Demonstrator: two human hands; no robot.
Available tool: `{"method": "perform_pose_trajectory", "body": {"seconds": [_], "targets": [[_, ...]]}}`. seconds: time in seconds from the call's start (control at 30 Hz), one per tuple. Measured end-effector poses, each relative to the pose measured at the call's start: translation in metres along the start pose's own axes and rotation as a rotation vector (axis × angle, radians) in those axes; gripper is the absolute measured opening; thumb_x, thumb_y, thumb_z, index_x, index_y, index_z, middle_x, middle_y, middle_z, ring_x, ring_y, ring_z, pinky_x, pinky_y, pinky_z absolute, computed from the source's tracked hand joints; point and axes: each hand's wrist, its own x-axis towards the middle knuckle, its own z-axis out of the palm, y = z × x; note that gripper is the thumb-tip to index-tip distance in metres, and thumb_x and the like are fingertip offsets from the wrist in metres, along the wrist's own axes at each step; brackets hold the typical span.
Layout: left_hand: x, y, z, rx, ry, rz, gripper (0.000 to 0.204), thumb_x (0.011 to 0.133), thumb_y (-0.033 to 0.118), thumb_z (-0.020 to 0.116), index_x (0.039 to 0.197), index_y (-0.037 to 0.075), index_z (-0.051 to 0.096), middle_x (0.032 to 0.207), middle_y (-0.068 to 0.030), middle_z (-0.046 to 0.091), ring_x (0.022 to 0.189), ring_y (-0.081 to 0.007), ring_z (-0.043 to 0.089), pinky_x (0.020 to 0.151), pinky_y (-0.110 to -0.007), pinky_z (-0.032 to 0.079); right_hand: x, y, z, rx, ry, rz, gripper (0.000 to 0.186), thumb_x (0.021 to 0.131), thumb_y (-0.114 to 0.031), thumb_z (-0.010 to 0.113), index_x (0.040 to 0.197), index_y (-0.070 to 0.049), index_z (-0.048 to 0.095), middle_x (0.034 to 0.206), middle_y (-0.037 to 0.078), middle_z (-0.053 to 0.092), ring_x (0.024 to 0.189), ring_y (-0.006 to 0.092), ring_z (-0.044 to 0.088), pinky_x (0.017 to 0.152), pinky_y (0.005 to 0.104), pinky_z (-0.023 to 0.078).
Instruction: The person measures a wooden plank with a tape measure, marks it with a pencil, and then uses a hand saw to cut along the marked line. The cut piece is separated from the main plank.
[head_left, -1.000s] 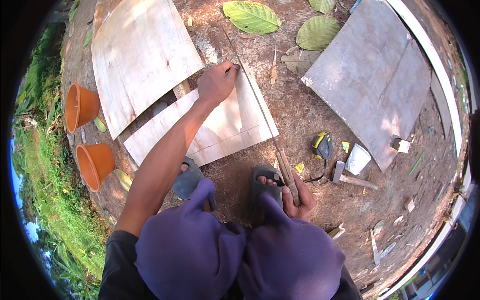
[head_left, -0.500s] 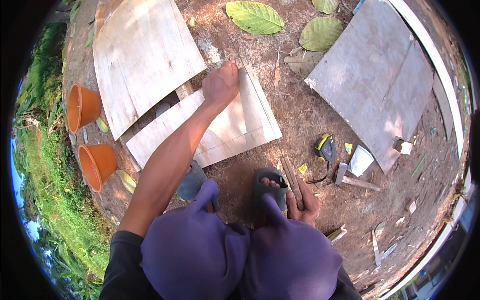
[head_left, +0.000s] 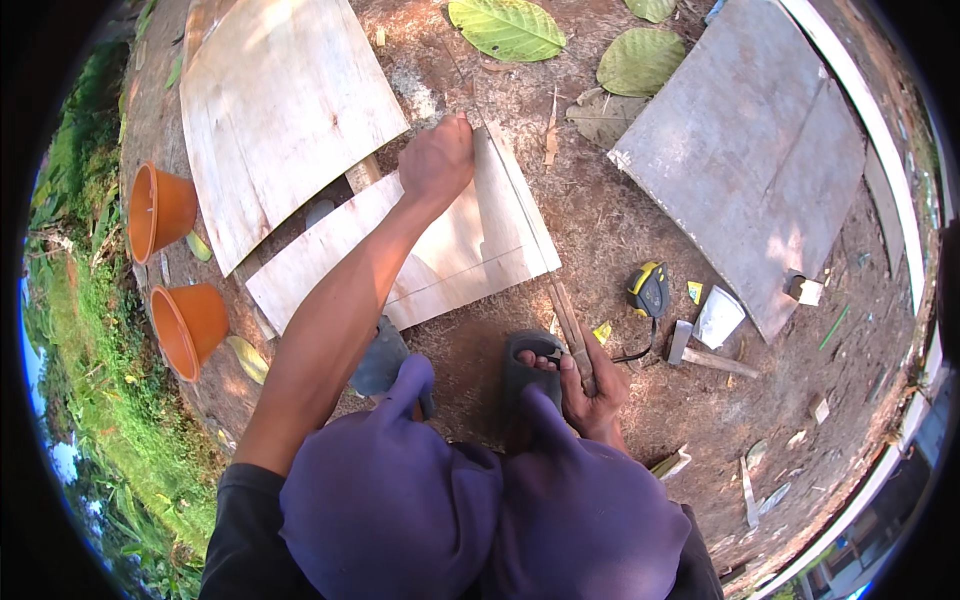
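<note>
My left hand (head_left: 437, 166) is closed at the far edge of a pale plywood piece (head_left: 455, 280); what its fingers grip is hidden. A thin wooden strip (head_left: 522, 190) lies along that piece's right edge, and a pencil-like line runs near its front edge. Low on the right, my right hand (head_left: 597, 395) is closed around a narrow wooden stick (head_left: 572, 335). The stick's far end is at the plywood's near right corner; I cannot tell if they touch. My feet in dark sandals (head_left: 530, 365) are just in front of the plywood.
A larger plywood sheet (head_left: 290, 110) lies at the far left, beside two orange pots (head_left: 190, 330). To the right are a yellow-black tape measure (head_left: 650, 290), a hammer (head_left: 715, 360) and a grey board (head_left: 750, 150). Big green leaves (head_left: 640, 62) lie at the back.
My right hand has moved slightly forward and left, bringing the wooden stick up to the plywood's corner. My left hand stays at the plywood's far edge.
</note>
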Motion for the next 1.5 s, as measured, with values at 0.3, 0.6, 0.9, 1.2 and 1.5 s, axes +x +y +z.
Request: {"method": "perform_pose_trajectory", "body": {"seconds": [0.3, 0.6, 0.9, 1.2, 1.5], "targets": [[-0.001, -0.001, 0.002, 0.002, -0.018, -0.021, 0.054, 0.11, 0.042, 0.033, 0.099, 0.006, 0.072, 0.097, -0.0274, 0.073, 0.097, -0.0491, 0.07, 0.091, -0.059, 0.051, -0.005, -0.002, -0.001, 0.009, 0.031, 0.001, 0.049, 0.093, -0.006, 0.073, 0.138, 0.007, 0.06, 0.096, 0.018, 0.079, 0.084, 0.0231, 0.079, 0.073, 0.0308, 0.06], [0.001, -0.005, 0.003, 0.015, 0.015, -0.013, 0.054, 0.11, 0.043, 0.034, 0.098, 0.006, 0.073, 0.094, -0.0278, 0.073, 0.094, -0.0493, 0.07, 0.089, -0.059, 0.052, -0.026, -0.007, -0.029, -0.065, -0.074, 0.13, 0.043, 0.095, -0.003, 0.07, 0.136, 0.007, 0.061, 0.091, 0.02, 0.077, 0.08, 0.0242, 0.078, 0.069, 0.033, 0.059], [0.001, -0.009, 0.003, 0.017, 0.033, -0.008, 0.054, 0.11, 0.043, 0.034, 0.099, 0.006, 0.072, 0.095, -0.029, 0.073, 0.096, -0.0496, 0.07, 0.09, -0.059, 0.051, -0.029, -0.009, -0.03, -0.093, -0.094, 0.07, 0.049, 0.094, 0.0, 0.07, 0.141, 0.006, 0.058, 0.088, 0.018, 0.077, 0.075, 0.024, 0.078, 0.065, 0.0324, 0.059], [0.0, -0.003, 0.003, 0.007, 0.028, -0.002, 0.054, 0.11, 0.042, 0.034, 0.099, 0.005, 0.072, 0.094, -0.0284, 0.073, 0.095, -0.05, 0.07, 0.09, -0.059, 0.052, -0.003, -0.008, -0.012, 0.009, -0.004, -0.015, 0.046, 0.094, -0.002, 0.069, 0.139, 0.005, 0.061, 0.091, 0.018, 0.078, 0.077, 0.0248, 0.078, 0.068, 0.0315, 0.06], [0.002, -0.005, -0.001, 0.002, 0.01, 0.006, 0.053, 0.11, 0.041, 0.034, 0.1, 0.005, 0.072, 0.096, -0.0277, 0.073, 0.097, -0.0495, 0.069, 0.09, -0.059, 0.051, 0.012, -0.002, 0.003, 0.053, -0.004, 0.047, 0.045, 0.095, -0.006, 0.07, 0.137, 0.005, 0.061, 0.09, 0.02, 0.076, 0.079, 0.0238, 0.078, 0.069, 0.0325, 0.059]]}}
